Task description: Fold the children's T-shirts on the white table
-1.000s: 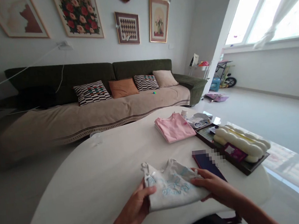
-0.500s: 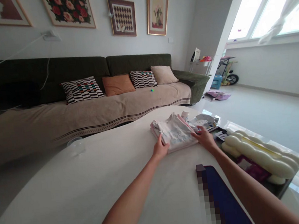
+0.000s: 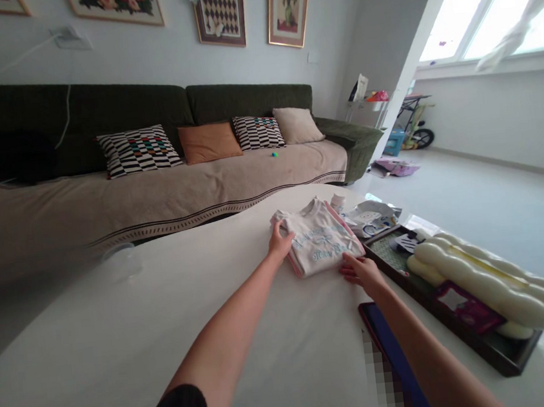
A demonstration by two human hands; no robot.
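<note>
A folded white T-shirt with pale blue lettering lies on top of pink folded cloth on the white table. At the shirt's upper left edge is my left hand, its thumb on the fabric and its fingers around the side, closed on the edge. My right hand touches the lower right corner, with its fingers stretched out and slightly apart. Below my right forearm lies a dark blue flat object with a reddish rim, partly covered by the arm and by blurring blocks.
Right of the shirt stands a dark tray bearing a cream, puffy, cloud-shaped object. A crumpled silver-white packet and a small white bottle sit behind it. A clear cup is at the table's left. Beyond is a sofa.
My right hand has shifted from the shirt's right side to its lower right corner. My left hand has moved up along the left edge. The shirt's lettering shows more fully and the view has tilted down.
</note>
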